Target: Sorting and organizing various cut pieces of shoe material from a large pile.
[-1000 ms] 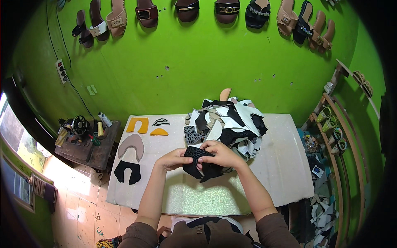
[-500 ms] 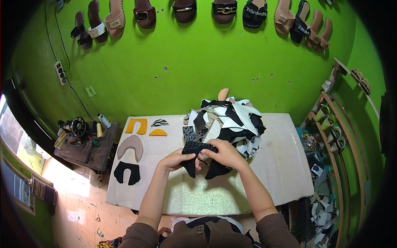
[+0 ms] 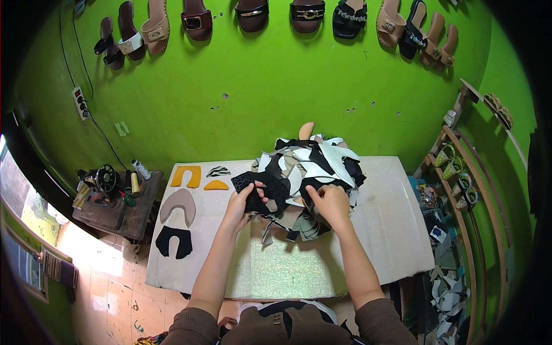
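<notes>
My left hand (image 3: 241, 206) grips a black patterned material piece (image 3: 276, 188) with a leopard-like print, held over the near left side of a heap of scraps (image 3: 322, 161). Pinched in my right hand (image 3: 332, 204) is a dark scrap (image 3: 309, 192) at the heap's near edge. Grey and black offcuts (image 3: 310, 226) hang out below it between my hands. White, black, grey and beige pieces make up the heap, many overlapping.
Set out on the left of the white table (image 3: 397, 230) are a yellow U-shaped piece (image 3: 180, 178), a striped piece (image 3: 218, 172), a yellow half-round (image 3: 216, 185), a mauve arch (image 3: 172, 202) and a black arch (image 3: 167, 234). A sewing machine (image 3: 106, 178) stands farther left; a wooden rack (image 3: 460, 195) stands right.
My hands have moved apart. The left has drawn the patterned piece up and left; the right has shifted to the heap's near edge and now holds a dark scrap there.
</notes>
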`<control>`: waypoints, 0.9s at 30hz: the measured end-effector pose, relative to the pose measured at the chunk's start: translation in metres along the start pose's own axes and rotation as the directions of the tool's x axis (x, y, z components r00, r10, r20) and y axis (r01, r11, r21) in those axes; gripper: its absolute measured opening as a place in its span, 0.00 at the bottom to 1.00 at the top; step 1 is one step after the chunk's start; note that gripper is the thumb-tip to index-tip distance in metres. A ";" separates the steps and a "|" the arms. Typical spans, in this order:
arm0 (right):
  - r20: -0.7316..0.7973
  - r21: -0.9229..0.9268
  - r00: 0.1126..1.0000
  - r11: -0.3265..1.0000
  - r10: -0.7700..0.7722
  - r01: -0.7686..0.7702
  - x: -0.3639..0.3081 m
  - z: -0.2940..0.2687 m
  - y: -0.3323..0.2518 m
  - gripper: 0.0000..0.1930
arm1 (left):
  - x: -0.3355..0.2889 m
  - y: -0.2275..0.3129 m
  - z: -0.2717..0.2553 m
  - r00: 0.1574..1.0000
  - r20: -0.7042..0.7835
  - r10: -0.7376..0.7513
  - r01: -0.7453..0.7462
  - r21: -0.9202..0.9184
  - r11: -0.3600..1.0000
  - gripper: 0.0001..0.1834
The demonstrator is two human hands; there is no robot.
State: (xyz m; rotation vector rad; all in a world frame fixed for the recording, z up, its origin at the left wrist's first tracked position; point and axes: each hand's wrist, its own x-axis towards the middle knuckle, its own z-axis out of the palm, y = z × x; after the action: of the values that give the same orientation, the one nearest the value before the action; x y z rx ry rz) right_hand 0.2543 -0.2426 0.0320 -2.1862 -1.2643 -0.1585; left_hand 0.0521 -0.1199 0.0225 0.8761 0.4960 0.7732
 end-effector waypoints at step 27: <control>-0.119 0.390 0.929 0.843 -0.351 0.369 -0.016 -0.018 -0.044 0.11 | -0.017 0.014 -0.002 0.984 0.110 0.137 -0.171 0.425 0.889 0.21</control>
State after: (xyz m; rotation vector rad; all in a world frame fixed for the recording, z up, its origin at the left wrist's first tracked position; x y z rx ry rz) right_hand 0.2126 -0.2481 0.0597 -1.5705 -1.5219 -0.0799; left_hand 0.0345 -0.1264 0.0338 1.3704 0.5445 0.7824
